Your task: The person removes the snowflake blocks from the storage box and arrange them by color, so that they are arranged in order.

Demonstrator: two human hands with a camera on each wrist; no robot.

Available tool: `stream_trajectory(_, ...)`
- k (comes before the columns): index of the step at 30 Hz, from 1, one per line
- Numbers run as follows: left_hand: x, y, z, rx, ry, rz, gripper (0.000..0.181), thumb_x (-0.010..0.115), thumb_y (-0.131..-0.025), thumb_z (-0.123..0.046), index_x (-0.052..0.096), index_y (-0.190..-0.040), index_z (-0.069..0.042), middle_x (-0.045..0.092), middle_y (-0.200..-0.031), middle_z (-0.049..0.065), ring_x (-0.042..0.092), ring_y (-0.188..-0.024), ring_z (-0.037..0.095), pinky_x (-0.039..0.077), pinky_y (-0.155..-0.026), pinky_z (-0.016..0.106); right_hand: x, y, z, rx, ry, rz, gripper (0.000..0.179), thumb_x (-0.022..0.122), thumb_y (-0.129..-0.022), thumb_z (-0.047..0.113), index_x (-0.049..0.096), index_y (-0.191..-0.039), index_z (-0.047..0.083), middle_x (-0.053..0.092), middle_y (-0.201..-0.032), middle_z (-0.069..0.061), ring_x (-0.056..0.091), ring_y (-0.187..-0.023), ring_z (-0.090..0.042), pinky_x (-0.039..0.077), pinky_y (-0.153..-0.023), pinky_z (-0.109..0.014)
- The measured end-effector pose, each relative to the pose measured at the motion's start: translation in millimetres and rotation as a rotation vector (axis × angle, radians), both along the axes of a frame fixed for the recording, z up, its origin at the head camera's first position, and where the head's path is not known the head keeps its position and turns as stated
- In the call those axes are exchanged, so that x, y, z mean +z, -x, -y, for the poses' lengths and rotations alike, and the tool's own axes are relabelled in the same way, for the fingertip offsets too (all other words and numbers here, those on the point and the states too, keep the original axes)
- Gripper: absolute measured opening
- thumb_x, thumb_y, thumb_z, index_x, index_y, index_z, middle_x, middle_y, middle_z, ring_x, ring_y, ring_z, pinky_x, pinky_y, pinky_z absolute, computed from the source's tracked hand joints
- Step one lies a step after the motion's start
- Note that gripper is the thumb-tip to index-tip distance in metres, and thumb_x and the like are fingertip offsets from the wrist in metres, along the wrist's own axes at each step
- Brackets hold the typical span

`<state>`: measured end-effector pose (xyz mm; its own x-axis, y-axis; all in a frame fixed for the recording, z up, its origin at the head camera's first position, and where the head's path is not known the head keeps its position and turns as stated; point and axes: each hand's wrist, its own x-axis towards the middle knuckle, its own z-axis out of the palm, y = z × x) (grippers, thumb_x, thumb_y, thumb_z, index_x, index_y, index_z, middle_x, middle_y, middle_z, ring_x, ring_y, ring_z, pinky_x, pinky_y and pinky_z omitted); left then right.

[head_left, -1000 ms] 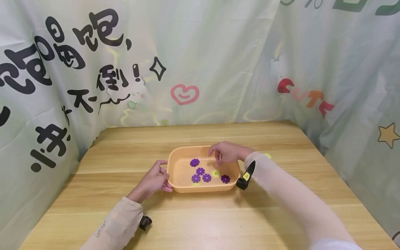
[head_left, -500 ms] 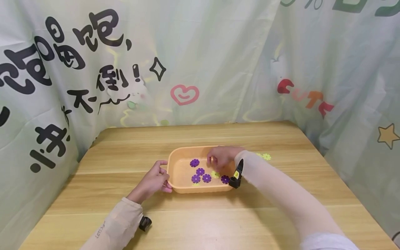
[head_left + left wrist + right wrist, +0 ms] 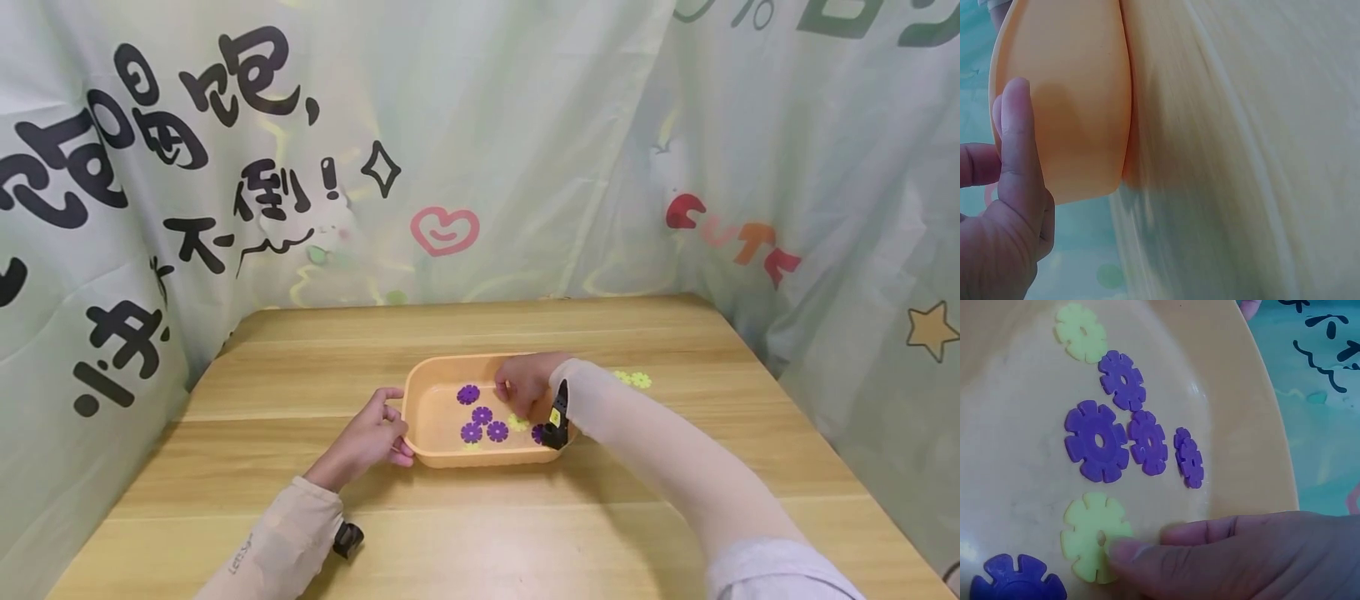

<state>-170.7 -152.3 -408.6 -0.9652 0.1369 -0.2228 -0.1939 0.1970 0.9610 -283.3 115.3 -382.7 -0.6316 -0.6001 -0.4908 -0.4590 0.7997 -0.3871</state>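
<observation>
Right hand [image 3: 529,382] touches a yellow disc [image 3: 1088,540] — left hand [image 3: 371,436] grips the tray [image 3: 435,417].

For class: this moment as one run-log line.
left hand: grips orange tray; right hand: inside tray, at yellow disc; purple discs: in tray; more yellow discs: on table

The tray [image 3: 480,459] is light orange. In it, some discs [image 3: 1085,444] are purple and others pale yellow. The surface [image 3: 450,533] has light brown wood grain. The far curtain [image 3: 517,125] is pale green, with black characters [image 3: 197,157] and a pink heart [image 3: 444,237].
</observation>
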Motion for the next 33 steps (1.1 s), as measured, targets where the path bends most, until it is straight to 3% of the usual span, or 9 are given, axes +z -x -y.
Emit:
stream_trajectory(4,0.8,-0.1,0.6,-0.011,0.006,-0.001,0.055,0.046,-0.090,0.010,0.028,-0.141,-0.001,0.043,-0.102,0.019,0.061,-0.066,0.027,0.061,-0.060,0.040,-2.7,2.5,1,0.013,-0.015,-0.010,0.022,0.070,-0.076,-0.008,0.061,-0.087,0.009,0.052,-0.077,0.003,0.047,-0.070,-0.012,0.039,-0.056,-0.022)
stream_trajectory(9,0.6,0.7,0.6,-0.012,0.009,0.004,0.056,0.046,-0.090,0.010,0.028,-0.141,-0.001,0.043,-0.101,0.019,0.062,-0.066,0.027,0.061,-0.060,0.040,-6.0,5.4,3,0.035,-0.008,-0.043,0.009,0.068,-0.091,0.010,0.060,-0.085,0.010,0.052,-0.076,0.002,0.048,-0.065,-0.011,0.039,-0.054,-0.022)
stream_trajectory(12,0.5,0.9,0.6,-0.011,0.008,0.001,0.056,0.046,-0.089,0.010,0.029,-0.142,-0.001,0.044,-0.101,0.019,0.062,-0.066,0.027,0.061,-0.060,0.040,-6.7,6.0,3,0.000,0.013,-0.019,0.015,0.074,-0.086,0.014,0.060,-0.088,0.011,0.051,-0.077,0.002,0.048,-0.066,-0.012,0.039,-0.055,-0.023)
stream_trajectory(17,0.7,0.7,0.6,-0.010,0.004,0.000,0.056,0.046,-0.089,0.010,0.029,-0.141,-0.001,0.044,-0.100,0.019,0.062,-0.065,0.028,0.061,-0.060,0.040,-7.1,5.8,1,-0.027,0.056,0.022,0.027,0.081,-0.077,0.006,0.060,-0.093,0.011,0.055,-0.080,0.000,0.050,-0.072,-0.014,0.043,-0.062,-0.024)
stream_trajectory(24,0.2,-0.8,0.9,-0.007,0.006,-0.007,0.054,0.045,-0.090,0.010,0.030,-0.140,-0.001,0.044,-0.100,0.019,0.062,-0.065,0.028,0.061,-0.059,0.040,-9.0,6.8,0,0.038,0.060,-0.030,0.023,0.079,-0.079,0.004,0.061,-0.092,0.009,0.056,-0.080,0.000,0.049,-0.074,-0.013,0.045,-0.064,-0.024)
stream_trajectory(33,-0.6,-0.5,0.3,-0.006,0.011,-0.017,0.053,0.046,-0.090,0.010,0.031,-0.140,-0.001,0.044,-0.100,0.019,0.063,-0.064,0.027,0.061,-0.058,0.041,-11.8,8.4,3,0.026,0.066,-0.025,0.027,0.079,-0.078,0.002,0.062,-0.094,0.016,0.055,-0.077,0.002,0.050,-0.070,-0.013,0.045,-0.060,-0.023)
